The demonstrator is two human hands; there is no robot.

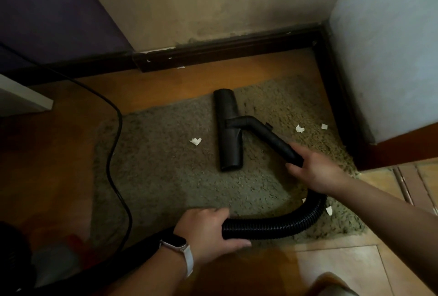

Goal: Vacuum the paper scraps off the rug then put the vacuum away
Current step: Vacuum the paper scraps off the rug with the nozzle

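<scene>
The right hand [315, 169] is gripping the black rigid tube [267, 135], fingers wrapped round its lower end, while the left hand [208, 229], wearing a white-strapped watch [176, 243], is curling round the ribbed hose [284, 225] nearer the person. The floor head [228, 129] is lying flat near the middle of the shaggy rug [166, 177]. White paper scraps [300, 128] are lying on the rug: one just left of the head, two near the right edge, more by the hose's bend. A black cord [113, 153] is trailing along the rug's left edge.
</scene>
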